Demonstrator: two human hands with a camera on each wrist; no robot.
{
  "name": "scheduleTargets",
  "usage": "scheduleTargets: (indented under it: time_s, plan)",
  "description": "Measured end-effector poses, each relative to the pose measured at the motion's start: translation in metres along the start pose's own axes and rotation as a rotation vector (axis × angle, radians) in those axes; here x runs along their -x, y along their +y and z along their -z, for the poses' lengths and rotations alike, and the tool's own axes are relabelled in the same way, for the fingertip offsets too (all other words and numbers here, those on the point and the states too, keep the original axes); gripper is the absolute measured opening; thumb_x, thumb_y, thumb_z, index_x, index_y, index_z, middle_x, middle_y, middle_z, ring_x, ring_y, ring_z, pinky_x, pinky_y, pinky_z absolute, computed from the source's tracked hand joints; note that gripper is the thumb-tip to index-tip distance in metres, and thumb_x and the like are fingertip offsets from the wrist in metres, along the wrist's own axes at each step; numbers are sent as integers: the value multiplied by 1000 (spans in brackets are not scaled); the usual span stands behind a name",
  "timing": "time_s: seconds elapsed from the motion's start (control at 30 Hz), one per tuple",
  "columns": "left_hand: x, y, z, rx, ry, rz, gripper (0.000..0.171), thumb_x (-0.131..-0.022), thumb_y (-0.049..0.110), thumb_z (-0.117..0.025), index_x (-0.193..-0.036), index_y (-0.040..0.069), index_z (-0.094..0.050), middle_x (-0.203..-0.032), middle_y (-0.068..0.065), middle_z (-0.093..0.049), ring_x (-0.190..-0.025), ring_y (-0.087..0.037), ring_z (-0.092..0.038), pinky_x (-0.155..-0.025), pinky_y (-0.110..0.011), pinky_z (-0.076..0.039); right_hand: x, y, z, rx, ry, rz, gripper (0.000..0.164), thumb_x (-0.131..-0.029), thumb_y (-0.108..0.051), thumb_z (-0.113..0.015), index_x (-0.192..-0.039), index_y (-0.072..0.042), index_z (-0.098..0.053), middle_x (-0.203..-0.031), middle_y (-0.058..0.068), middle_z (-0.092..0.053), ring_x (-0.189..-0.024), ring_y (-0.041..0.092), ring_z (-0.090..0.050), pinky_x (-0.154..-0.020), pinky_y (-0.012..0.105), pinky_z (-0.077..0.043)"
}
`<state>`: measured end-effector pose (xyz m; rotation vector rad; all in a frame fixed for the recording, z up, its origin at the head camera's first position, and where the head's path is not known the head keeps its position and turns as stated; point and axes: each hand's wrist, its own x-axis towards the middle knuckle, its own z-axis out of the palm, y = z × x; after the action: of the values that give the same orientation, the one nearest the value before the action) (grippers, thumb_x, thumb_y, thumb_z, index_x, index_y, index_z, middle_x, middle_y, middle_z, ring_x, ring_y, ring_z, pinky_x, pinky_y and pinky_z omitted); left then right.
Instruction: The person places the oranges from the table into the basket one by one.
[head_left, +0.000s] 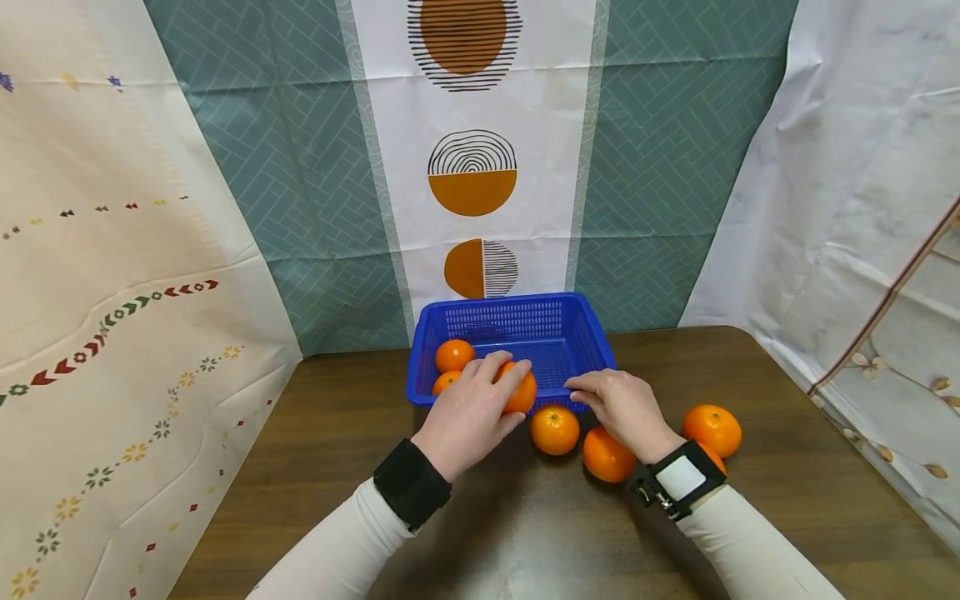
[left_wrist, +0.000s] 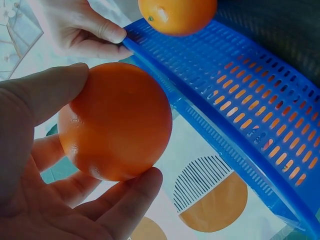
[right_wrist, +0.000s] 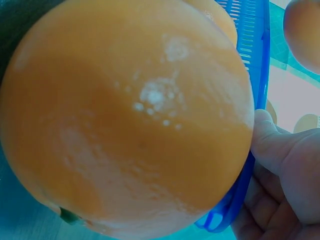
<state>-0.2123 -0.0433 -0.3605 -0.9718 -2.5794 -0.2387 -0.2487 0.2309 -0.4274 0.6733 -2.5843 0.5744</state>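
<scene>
My left hand grips an orange above the near rim of a blue plastic basket, thumb on one side and fingers on the other. With thumb and fingers, my right hand pinches the basket's near rim toward its right end. Two oranges lie inside the basket at the left, one behind the other. Just outside the near wall sits an orange. Another orange rests below the right hand and fills most of the right wrist view.
At the right of the brown wooden table lies an orange, with one more partly hidden behind the right wrist. A patterned cloth hangs behind the basket, and light cloths hang along both sides.
</scene>
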Motion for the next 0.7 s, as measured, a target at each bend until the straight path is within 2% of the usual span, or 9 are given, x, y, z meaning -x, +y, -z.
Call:
scheduleTargets:
  time_s: [0.7]
  plan:
    - [-12, -9, 1, -9, 13, 38, 68, -100, 38, -84, -159, 15, -58, -152, -17, -59, -131, -39, -64, -100, -49, -63, 1, 0, 0, -1, -10, -11, 20, -101, -13, -82, -120, -10, -85, -112, 6, -83, -104, 31, -79, -93, 54, -64]
